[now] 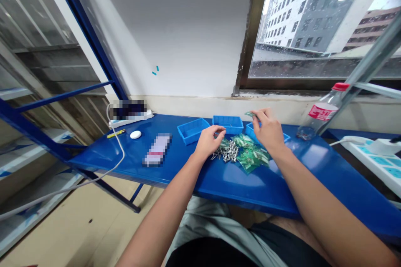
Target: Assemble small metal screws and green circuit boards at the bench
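My right hand (pixel 268 130) is raised over the right blue bin (pixel 286 137), pinching a small green packet (pixel 249 114) between thumb and fingertips. My left hand (pixel 208 141) hovers at the left edge of a pile of shiny metal fasteners (pixel 231 152), its thumb and forefinger curled almost together. Whatever may be between those fingertips is too small to make out. Beside the metal pile lies a heap of green clear packets (pixel 250 156). Behind the hands stand a middle blue bin (pixel 227 124) and a left blue bin (pixel 192 131).
On the blue table (pixel 125 162) to the left lie a blurred-out phone (pixel 157 150), a white oval object (pixel 135 134) and a yellow tool (pixel 115 134). A white cable (pixel 120 154) hangs over the edge. A bottle with a red cap (pixel 322 110) and a power strip (pixel 372 154) stand right.
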A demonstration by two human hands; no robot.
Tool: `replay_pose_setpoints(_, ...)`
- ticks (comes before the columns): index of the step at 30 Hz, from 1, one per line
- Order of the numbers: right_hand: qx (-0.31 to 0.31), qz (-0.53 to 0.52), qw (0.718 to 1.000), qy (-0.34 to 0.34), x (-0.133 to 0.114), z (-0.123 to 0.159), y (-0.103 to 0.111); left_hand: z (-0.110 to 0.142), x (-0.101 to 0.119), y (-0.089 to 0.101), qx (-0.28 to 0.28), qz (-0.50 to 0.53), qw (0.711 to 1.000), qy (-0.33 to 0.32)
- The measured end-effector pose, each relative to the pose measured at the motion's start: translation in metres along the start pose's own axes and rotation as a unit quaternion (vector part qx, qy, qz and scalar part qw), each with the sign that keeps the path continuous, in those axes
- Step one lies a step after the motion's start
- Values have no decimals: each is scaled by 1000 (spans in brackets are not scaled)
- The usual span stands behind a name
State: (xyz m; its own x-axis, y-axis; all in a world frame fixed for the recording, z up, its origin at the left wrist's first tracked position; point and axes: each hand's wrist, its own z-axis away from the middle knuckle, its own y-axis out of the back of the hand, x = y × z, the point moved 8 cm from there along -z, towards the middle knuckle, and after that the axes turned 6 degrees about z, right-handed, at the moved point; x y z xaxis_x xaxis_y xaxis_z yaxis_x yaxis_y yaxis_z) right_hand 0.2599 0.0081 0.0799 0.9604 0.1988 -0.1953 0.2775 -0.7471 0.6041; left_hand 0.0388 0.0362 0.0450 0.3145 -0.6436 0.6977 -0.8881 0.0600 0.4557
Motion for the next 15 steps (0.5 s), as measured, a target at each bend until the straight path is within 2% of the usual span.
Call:
replay_pose_setpoints(4,-6,28,1000,10,3,0,-3,0,0,0,1,-15,1000,-4)
replay_pose_setpoints(11,15,77,997,-23,20,-2,4,1,-2,1,1,-39,999,-10)
replay_pose_setpoints(15,-20,116,992,-42,35,2,-8,1,-3,0,-1,-44,999,-12)
